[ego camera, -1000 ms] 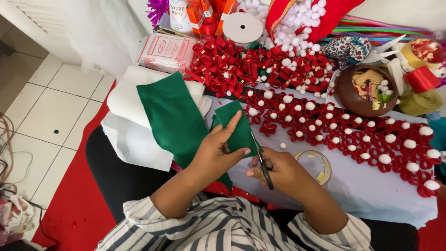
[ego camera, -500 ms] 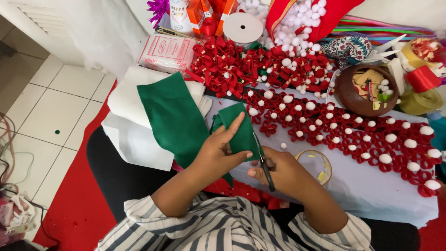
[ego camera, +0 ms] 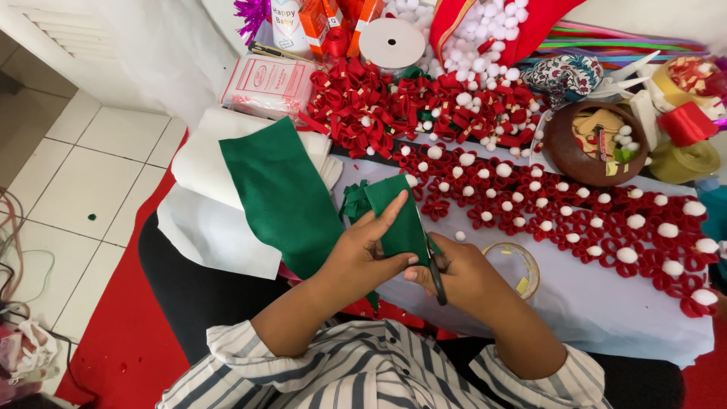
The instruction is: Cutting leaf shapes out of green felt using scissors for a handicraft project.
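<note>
The left hand (ego camera: 362, 254) is pinching a small folded piece of dark green felt (ego camera: 397, 220) between thumb and outstretched fingers, holding it just above the desk (ego camera: 591, 303), which is lying under a pale lilac cloth. The right hand (ego camera: 462, 276) is gripping a pair of dark-handled scissors (ego camera: 437, 276), closed around the handles, with the blades meeting the lower edge of the felt piece. A larger sheet of green felt (ego camera: 284, 197) is draping over a stack of white felt sheets (ego camera: 204, 163) at the desk's left edge. Rows of red ribbon loops topped with white pompoms (ego camera: 575, 216) are spreading across the cloth. A clear tape roll (ego camera: 519, 269) is lying just beside the right hand, and a brown round bowl of scraps (ego camera: 594, 144) is sitting farther back. White floor tiles (ego camera: 91, 189) and a red mat (ego camera: 129, 318) are showing below the desk.
</note>
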